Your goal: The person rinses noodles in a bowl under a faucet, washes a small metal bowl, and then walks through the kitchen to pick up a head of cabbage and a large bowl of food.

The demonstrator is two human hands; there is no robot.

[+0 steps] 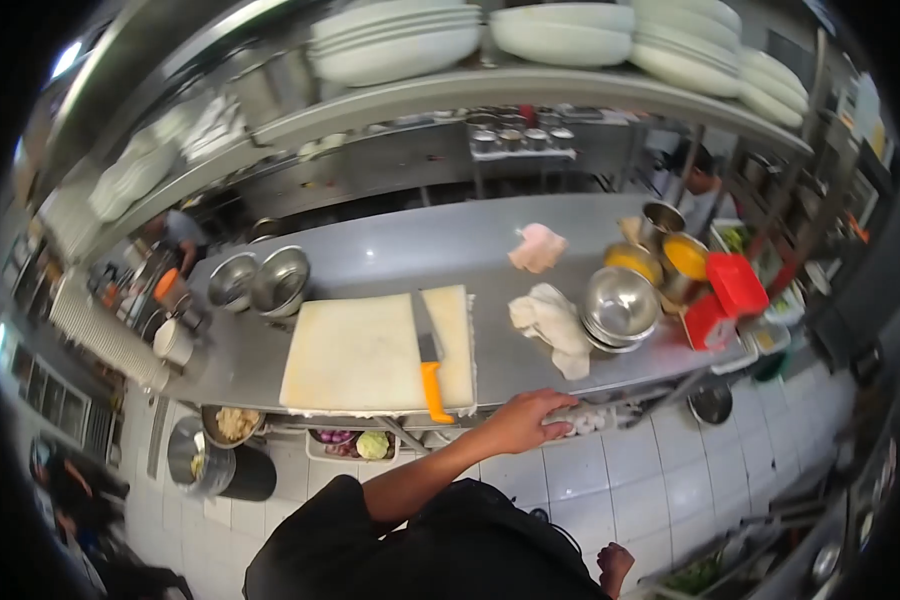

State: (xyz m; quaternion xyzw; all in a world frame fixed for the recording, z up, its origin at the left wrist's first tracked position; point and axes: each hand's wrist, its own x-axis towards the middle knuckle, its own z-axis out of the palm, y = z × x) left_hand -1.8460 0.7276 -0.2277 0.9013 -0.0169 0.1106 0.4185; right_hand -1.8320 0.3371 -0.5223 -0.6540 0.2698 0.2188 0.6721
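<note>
My left hand (530,422) is stretched over the front edge of the steel counter (370,250), fingers apart and holding nothing. To its left, a knife (429,360) with an orange handle lies on a white cutting board (355,350), its handle over the board's front edge. Beyond the hand is a crumpled white cloth (555,328), with a pinkish cloth (538,247) farther back. Low at my right side, away from the counter, my right hand (615,562) is curled into a fist with nothing visible in it.
Metal bowls (620,303) and red containers (736,285) stand at the counter's right; two more bowls (280,280) are behind the board. Stacked white dishes (395,45) fill the overhead shelf. Below left are bins (248,473) and a vegetable crate (355,446). Other people (705,185) are beyond.
</note>
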